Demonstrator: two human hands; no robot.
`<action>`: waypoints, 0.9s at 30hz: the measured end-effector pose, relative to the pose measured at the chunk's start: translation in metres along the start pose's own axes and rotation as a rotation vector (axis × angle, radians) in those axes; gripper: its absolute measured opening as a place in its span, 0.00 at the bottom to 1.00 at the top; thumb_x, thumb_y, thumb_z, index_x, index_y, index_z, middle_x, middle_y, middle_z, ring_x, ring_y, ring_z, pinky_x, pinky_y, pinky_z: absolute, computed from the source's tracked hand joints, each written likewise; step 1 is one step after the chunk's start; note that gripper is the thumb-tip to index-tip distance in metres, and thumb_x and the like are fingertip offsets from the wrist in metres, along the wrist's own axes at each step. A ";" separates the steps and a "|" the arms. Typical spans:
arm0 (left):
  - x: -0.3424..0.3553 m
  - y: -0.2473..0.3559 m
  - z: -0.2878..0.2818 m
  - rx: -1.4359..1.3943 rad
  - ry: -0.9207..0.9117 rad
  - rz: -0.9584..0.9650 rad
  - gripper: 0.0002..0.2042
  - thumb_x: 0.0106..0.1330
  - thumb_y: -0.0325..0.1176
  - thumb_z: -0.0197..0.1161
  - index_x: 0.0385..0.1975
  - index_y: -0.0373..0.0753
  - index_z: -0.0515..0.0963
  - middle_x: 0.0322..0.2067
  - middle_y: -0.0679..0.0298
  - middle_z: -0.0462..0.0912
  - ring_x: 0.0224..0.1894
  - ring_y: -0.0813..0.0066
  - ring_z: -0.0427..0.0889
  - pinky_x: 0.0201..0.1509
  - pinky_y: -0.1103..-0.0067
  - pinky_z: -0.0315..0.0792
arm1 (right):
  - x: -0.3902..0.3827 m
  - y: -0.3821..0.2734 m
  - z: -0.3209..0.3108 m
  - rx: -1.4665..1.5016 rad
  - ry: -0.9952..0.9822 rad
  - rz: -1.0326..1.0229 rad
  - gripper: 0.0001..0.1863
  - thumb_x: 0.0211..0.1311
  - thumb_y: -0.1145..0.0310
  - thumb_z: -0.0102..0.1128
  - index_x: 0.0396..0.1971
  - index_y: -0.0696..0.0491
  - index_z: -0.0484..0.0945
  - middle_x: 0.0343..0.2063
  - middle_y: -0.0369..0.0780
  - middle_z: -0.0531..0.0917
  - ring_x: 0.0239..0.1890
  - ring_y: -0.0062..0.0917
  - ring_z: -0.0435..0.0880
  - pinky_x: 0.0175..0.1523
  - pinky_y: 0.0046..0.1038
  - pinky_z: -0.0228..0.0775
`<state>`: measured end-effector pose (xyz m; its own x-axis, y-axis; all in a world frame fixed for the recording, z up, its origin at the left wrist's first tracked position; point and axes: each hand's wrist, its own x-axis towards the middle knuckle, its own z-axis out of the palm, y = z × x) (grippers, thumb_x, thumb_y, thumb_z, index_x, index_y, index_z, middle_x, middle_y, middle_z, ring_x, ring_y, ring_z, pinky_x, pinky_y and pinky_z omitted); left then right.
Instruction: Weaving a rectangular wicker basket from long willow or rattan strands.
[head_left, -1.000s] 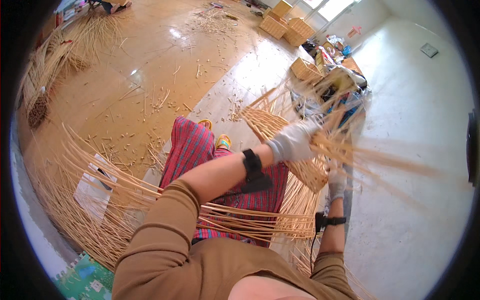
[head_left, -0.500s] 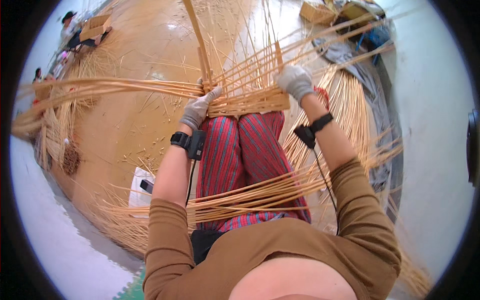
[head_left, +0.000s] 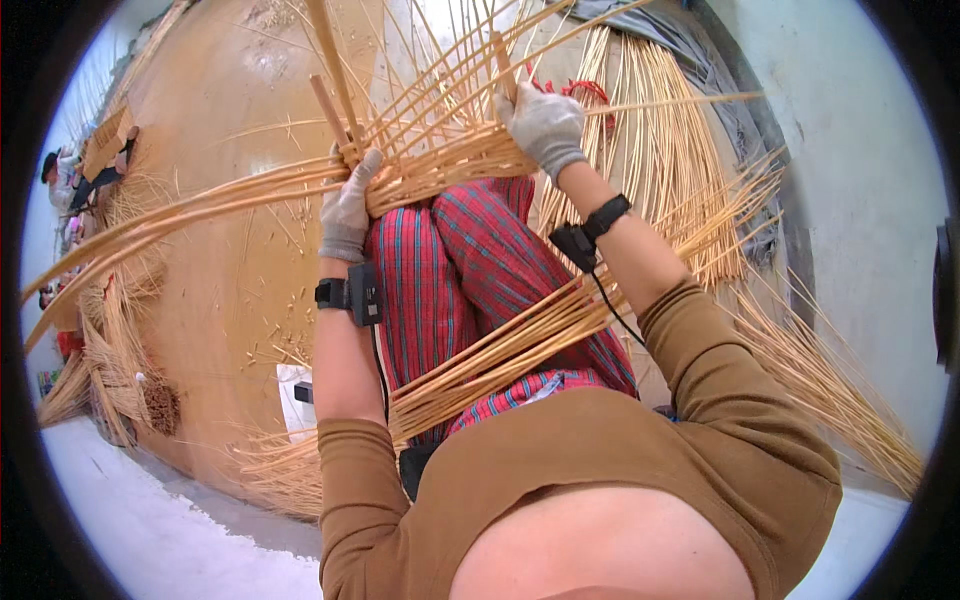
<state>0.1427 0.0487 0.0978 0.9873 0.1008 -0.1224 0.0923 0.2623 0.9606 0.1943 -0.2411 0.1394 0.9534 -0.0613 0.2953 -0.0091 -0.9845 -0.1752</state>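
A partly woven wicker basket (head_left: 440, 168) rests against my knees, its woven band slanting up to the right. Long loose canes spread from it, upward and out to the left. My left hand (head_left: 348, 200), in a pale work glove, grips the left corner, thumb on the near side and fingers hidden behind. Thicker upright stakes (head_left: 330, 110) rise from that corner. At the other end my right hand (head_left: 543, 124), gloved too, is closed round the right edge by a short thick stake (head_left: 503, 65). Its fingertips are partly hidden.
A bundle of canes (head_left: 500, 350) lies across my lap. Many more canes (head_left: 650, 130) cover the floor at right, with red cord (head_left: 585, 92) and grey cloth (head_left: 735, 100) near them. Cane heaps (head_left: 125, 280) and a seated person (head_left: 65, 180) are at far left.
My view has turned, so the surroundings are shifted and tilted. The basket and both hands appear farther left, the right end raised. Both hands keep hold.
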 end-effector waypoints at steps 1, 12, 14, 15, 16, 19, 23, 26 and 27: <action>-0.001 0.001 0.002 0.023 0.011 -0.002 0.34 0.58 0.53 0.75 0.54 0.29 0.78 0.46 0.54 0.84 0.42 0.70 0.85 0.43 0.74 0.82 | -0.003 0.002 -0.003 -0.004 -0.007 0.007 0.29 0.69 0.38 0.45 0.36 0.49 0.84 0.21 0.46 0.86 0.27 0.40 0.88 0.37 0.45 0.75; -0.036 0.029 -0.011 0.130 -0.072 0.023 0.33 0.67 0.43 0.70 0.68 0.39 0.66 0.58 0.60 0.76 0.57 0.72 0.77 0.60 0.73 0.75 | 0.002 0.004 -0.043 0.054 0.083 -0.182 0.24 0.67 0.46 0.49 0.31 0.50 0.85 0.20 0.45 0.86 0.25 0.41 0.87 0.36 0.46 0.75; -0.090 0.080 0.020 0.228 0.074 -0.019 0.31 0.67 0.42 0.70 0.67 0.37 0.68 0.57 0.59 0.77 0.55 0.72 0.78 0.59 0.74 0.76 | -0.012 0.001 -0.068 0.142 0.085 -0.186 0.22 0.66 0.48 0.50 0.29 0.49 0.85 0.19 0.44 0.85 0.24 0.41 0.87 0.35 0.46 0.75; -0.102 0.082 0.007 0.288 0.047 -0.075 0.30 0.68 0.41 0.69 0.66 0.35 0.69 0.56 0.59 0.78 0.53 0.71 0.79 0.58 0.75 0.76 | -0.024 -0.004 -0.083 0.138 0.086 -0.190 0.20 0.65 0.49 0.51 0.29 0.49 0.85 0.18 0.44 0.85 0.24 0.40 0.87 0.35 0.46 0.76; -0.114 0.076 0.005 0.292 0.057 -0.083 0.30 0.68 0.41 0.69 0.66 0.35 0.69 0.56 0.59 0.78 0.53 0.71 0.79 0.58 0.75 0.76 | -0.036 -0.002 -0.087 0.128 0.087 -0.190 0.19 0.65 0.50 0.52 0.29 0.48 0.85 0.18 0.44 0.84 0.24 0.39 0.87 0.35 0.45 0.76; -0.161 0.049 0.014 0.221 0.061 0.155 0.29 0.67 0.41 0.70 0.63 0.32 0.71 0.54 0.58 0.79 0.55 0.74 0.77 0.58 0.76 0.74 | -0.087 0.007 -0.085 0.157 0.081 -0.202 0.18 0.64 0.50 0.55 0.29 0.48 0.85 0.18 0.43 0.84 0.23 0.38 0.86 0.37 0.44 0.76; -0.188 0.018 0.014 0.153 0.182 0.306 0.24 0.67 0.35 0.70 0.59 0.34 0.70 0.53 0.57 0.79 0.52 0.71 0.78 0.58 0.76 0.73 | -0.119 0.011 -0.090 0.192 -0.105 -0.161 0.20 0.63 0.48 0.59 0.39 0.49 0.86 0.27 0.46 0.86 0.32 0.38 0.87 0.45 0.40 0.75; -0.219 0.002 0.021 0.404 0.491 0.355 0.18 0.67 0.33 0.70 0.52 0.34 0.73 0.49 0.60 0.80 0.49 0.72 0.78 0.54 0.73 0.73 | -0.144 0.014 -0.080 0.405 0.402 -0.284 0.28 0.62 0.46 0.61 0.51 0.54 0.81 0.35 0.48 0.85 0.44 0.41 0.85 0.48 0.41 0.73; -0.229 -0.014 0.011 0.494 0.611 0.257 0.18 0.64 0.30 0.72 0.50 0.38 0.74 0.43 0.64 0.81 0.46 0.71 0.80 0.51 0.72 0.73 | -0.157 0.014 -0.079 0.464 0.202 -0.233 0.39 0.58 0.41 0.64 0.61 0.54 0.74 0.46 0.50 0.81 0.57 0.42 0.77 0.59 0.44 0.69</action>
<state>-0.0835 0.0114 0.1154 0.7545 0.6413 0.1392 0.0595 -0.2780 0.9587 0.0207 -0.2578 0.1651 0.8369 0.0742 0.5423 0.3726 -0.8030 -0.4651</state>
